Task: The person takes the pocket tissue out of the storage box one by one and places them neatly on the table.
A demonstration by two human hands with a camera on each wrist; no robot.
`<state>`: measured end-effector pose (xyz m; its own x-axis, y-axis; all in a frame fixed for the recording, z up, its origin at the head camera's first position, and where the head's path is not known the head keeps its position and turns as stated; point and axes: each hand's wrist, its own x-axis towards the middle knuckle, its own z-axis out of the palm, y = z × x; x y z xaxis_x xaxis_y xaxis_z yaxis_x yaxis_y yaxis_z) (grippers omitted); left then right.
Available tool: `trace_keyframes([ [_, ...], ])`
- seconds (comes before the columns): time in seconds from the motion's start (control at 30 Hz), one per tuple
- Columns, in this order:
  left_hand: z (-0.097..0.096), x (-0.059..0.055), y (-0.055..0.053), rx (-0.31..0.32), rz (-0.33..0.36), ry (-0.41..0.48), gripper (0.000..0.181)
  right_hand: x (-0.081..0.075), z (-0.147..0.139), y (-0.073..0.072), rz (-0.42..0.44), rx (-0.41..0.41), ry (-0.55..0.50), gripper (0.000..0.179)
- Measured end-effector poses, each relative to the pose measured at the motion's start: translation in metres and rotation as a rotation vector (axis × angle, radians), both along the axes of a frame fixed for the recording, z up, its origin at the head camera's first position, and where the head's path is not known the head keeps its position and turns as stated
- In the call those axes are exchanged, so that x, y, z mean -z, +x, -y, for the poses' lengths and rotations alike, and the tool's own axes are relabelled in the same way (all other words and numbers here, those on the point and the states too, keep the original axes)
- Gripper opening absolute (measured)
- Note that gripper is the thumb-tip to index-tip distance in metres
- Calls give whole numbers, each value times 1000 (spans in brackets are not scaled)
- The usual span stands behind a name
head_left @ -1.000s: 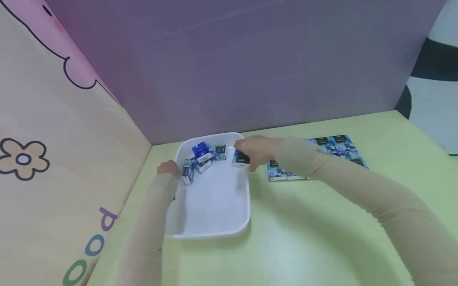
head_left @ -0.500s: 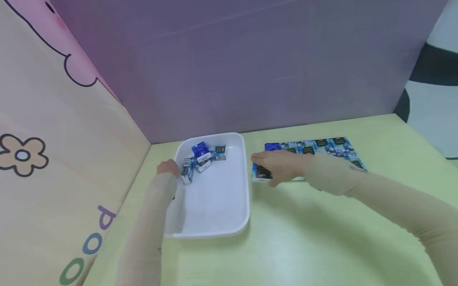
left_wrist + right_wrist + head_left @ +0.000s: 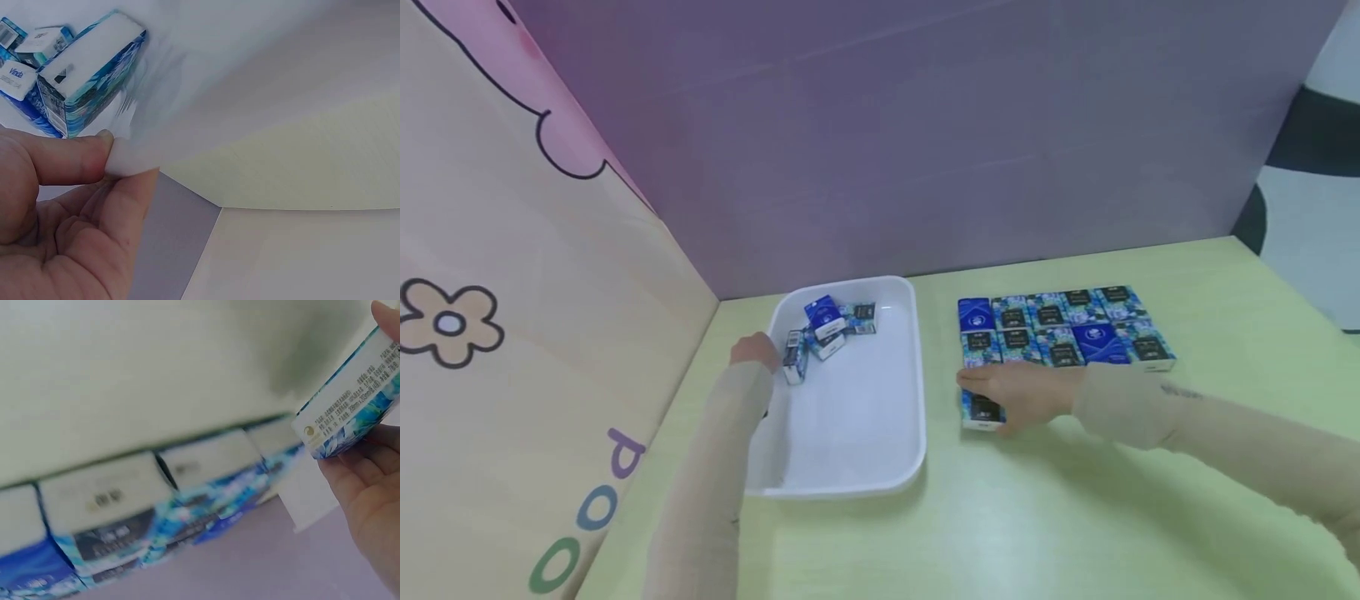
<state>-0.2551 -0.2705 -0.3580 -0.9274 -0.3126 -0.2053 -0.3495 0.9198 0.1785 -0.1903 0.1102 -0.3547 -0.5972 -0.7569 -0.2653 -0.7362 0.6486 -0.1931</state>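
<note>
My left hand (image 3: 755,350) pinches the left rim of a white plastic tray (image 3: 850,433) between thumb and fingers, as the left wrist view shows up close. Several small blue-and-white tissue packs (image 3: 825,317) lie jumbled at the tray's far left; one patterned pack (image 3: 90,69) lies close to the thumb. Right of the tray, my right hand (image 3: 1026,392) grips another tissue pack (image 3: 356,400), thumb on one side and fingers on the other. That pack is at the near left corner of the rows of tissue packs (image 3: 1063,346), partly covered by the hand in the head view.
The rows of packs lie flat side by side on the pale green table (image 3: 1000,525). A purple-grey partition (image 3: 925,142) rises behind the table's far edge. At the left stands a cream panel (image 3: 550,275) with a flower and letters.
My right hand has carried the tissue pack out from over the tray, rightward and then nearer to me, to the front of the rows. The left hand stays on the rim.
</note>
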Motion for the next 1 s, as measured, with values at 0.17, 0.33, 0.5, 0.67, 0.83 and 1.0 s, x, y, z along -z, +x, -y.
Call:
trace_keyframes([
  [0.17, 0, 1, -1, -16, -7, -1, 30, 13, -4, 2, -41, -38, 33, 86],
  [0.33, -1, 2, -1, -33, 14, 14, 31, 24, -10, 4, -58, -43, 8, 86],
  [0.5, -1, 1, -2, -40, 15, 26, 32, 31, -17, 4, -56, -57, -50, 81],
  [0.67, 0, 1, -1, -44, 5, 17, 32, 36, -22, 5, -115, -109, -81, 72],
  [0.83, 0, 2, -1, -36, 13, 11, 32, 38, -23, 9, -186, -117, -87, 66],
  [1.0, -1, 0, 0, -24, 12, 8, 33, 39, -23, 11, -212, -89, -89, 66],
])
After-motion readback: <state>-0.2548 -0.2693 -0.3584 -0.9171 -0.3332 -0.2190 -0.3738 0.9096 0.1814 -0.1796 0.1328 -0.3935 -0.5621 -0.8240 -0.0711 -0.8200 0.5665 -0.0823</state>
